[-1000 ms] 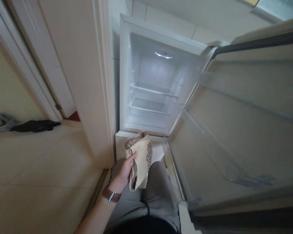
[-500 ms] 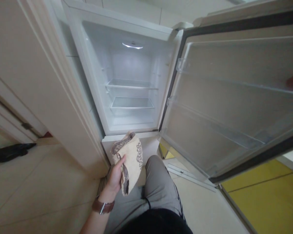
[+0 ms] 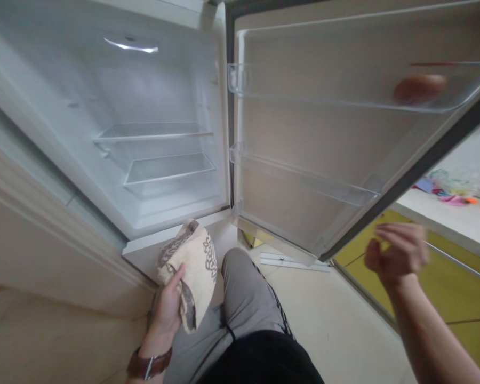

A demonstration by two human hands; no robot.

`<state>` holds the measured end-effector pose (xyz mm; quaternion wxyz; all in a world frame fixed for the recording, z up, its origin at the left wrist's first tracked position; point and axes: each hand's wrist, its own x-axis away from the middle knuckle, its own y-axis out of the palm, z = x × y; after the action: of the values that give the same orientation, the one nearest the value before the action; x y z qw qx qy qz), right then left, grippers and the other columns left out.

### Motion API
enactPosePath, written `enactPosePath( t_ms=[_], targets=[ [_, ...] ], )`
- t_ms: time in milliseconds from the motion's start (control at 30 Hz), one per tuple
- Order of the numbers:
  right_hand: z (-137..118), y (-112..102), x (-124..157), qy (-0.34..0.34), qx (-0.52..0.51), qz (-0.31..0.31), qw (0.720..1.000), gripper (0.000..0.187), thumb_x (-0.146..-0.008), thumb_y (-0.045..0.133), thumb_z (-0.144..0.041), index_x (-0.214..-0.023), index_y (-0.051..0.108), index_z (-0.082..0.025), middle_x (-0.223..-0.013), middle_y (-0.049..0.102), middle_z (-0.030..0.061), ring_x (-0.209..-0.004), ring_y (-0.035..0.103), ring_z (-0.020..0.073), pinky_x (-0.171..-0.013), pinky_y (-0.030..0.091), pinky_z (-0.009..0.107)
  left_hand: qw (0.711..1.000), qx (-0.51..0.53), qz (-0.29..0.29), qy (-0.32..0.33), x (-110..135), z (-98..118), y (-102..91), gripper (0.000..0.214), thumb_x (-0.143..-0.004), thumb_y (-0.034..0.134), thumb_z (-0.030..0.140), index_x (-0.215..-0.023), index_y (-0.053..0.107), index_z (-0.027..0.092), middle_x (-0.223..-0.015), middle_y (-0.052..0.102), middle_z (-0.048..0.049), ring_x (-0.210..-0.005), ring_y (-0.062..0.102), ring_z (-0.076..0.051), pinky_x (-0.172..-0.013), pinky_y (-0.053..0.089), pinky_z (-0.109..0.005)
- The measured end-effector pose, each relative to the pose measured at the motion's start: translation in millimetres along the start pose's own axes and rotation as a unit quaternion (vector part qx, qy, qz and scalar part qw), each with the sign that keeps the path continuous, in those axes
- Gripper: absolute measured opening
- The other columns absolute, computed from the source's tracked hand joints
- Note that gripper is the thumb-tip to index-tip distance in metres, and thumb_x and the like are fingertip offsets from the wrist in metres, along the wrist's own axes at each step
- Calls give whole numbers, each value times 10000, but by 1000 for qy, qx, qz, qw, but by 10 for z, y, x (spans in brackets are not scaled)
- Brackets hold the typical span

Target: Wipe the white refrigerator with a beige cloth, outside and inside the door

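Observation:
My left hand grips a folded cream cloth with a brown floral pattern and grey-brown lining. It is held in front of the lower edge of an open refrigerator. My right hand is raised at the right, just outside the edge of the open refrigerator door. Its fingers are loosely curled, with a gap between thumb and fingers and nothing visible in them. Two glass shelves with nothing on them are inside the lit refrigerator.
Clear door racks line the door, and a reddish round item lies in the upper one. Beyond it are yellow cabinets and a white counter with colourful small items. A wall edge runs along the left.
The view has turned right and closer to the refrigerator. My right hand has come into view beside the door. My left hand still holds the cloth.

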<state>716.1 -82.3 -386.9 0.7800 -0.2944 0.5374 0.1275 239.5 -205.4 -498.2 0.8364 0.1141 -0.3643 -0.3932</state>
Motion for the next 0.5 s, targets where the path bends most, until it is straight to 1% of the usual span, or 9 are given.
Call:
enactPosePath(
  t_ms=[33,67,133,233,300,333,367,400,500],
  targets=[
    [-183,70,140,-56,-27,-90,994,136,-993,579,-207,-1125,590,-236,-970,638,51,-888,596,175,-812,411,359,1000,-9,-13,15,-37,-22,49,391,-982,615,272,-1353,698,181,-1274,776,-96,-1326,672,-273,-1212,485,-453],
    [-337,152,273,-55,-28,-173,983,124,-971,604,-181,-1088,601,-221,-949,654,45,-873,594,175,-804,404,351,999,-22,-25,33,-81,-43,109,376,-980,620,289,-1331,708,186,-1293,768,-94,-1348,656,-271,-1230,463,-452],
    [-538,332,529,22,-14,-287,958,144,-1013,573,-246,-1131,625,-183,-1010,688,76,-926,606,203,-827,393,361,992,-77,-46,88,-184,-75,267,329,-971,636,316,-1257,736,187,-1312,760,-92,-1385,626,-269,-1261,419,-444],
    [-640,565,889,101,-43,-390,914,232,-1092,466,-304,-1024,659,-195,-1007,714,56,-950,618,195,-933,344,382,958,-185,-74,207,-370,-90,605,252,-926,689,308,-1131,768,183,-1248,780,-82,-1391,616,-264,-1270,398,-408],
    [-662,663,1074,140,-65,-409,900,314,-1108,442,-311,-890,637,-198,-880,693,28,-911,603,187,-933,313,379,924,-248,-113,267,-495,-96,894,201,-891,721,288,-1053,782,185,-1160,798,-78,-1339,648,-265,-1235,437,-378],
    [-675,694,1139,156,-75,-406,897,341,-1108,446,-316,-837,615,-196,-820,670,19,-893,591,186,-920,303,375,897,-293,-142,299,-551,-109,1053,177,-885,722,281,-1020,785,186,-1121,802,-82,-1296,671,-270,-1204,468,-375],
    [-692,716,1185,170,-83,-398,898,358,-1105,457,-322,-801,594,-194,-776,647,14,-878,577,186,-904,296,370,857,-345,-177,339,-599,-134,1220,159,-886,710,265,-1003,786,188,-1104,801,-90,-1260,685,-273,-1181,485,-378],
    [-713,730,1214,180,-90,-387,900,369,-1100,468,-325,-774,575,-191,-744,626,9,-863,563,185,-892,289,366,802,-404,-215,385,-636,-174,1388,157,-893,686,242,-1005,785,192,-1118,797,-98,-1242,687,-273,-1173,486,-386],
    [-780,749,1242,199,-103,-356,907,374,-1085,502,-320,-738,543,-186,-699,589,2,-829,531,178,-875,278,360,580,-563,-320,494,-662,-401,1851,262,-935,584,173,-1127,758,212,-1341,729,-104,-1334,613,-265,-1258,365,-441]
  ],
)
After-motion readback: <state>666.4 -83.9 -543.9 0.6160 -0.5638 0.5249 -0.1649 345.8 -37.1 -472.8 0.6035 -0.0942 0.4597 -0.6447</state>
